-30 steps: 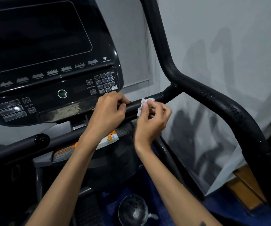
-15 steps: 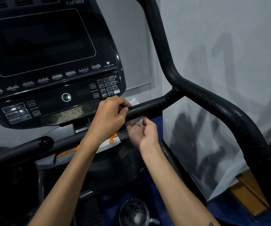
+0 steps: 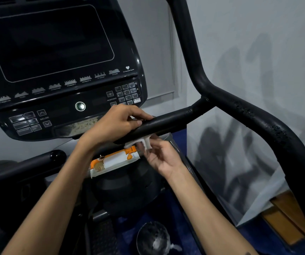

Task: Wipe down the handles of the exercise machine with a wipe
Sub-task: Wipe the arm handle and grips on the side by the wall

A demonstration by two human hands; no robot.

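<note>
The black horizontal handle (image 3: pixel 168 121) of the exercise machine runs from under the console to the tall curved bar (image 3: pixel 258 115) on the right. My left hand (image 3: pixel 115 124) grips the top of this handle near the console, fingers curled over it. A small white wipe (image 3: pixel 140 142) is pressed against the handle's underside. My right hand (image 3: pixel 159 155) sits just below the handle, palm up, and pinches the wipe with its fingertips. Part of the wipe is hidden behind the handle.
The black console (image 3: pixel 59 70) with screen and buttons fills the upper left. An orange and white pack of wipes (image 3: pixel 111 162) lies on the machine below the handle. A shorter black bar (image 3: pixel 28 162) is at the left. A grey wall (image 3: pixel 258 43) is close on the right.
My right hand moved the wipe from the top of the handle down to its underside and turned palm up. My left hand kept its grip in place.
</note>
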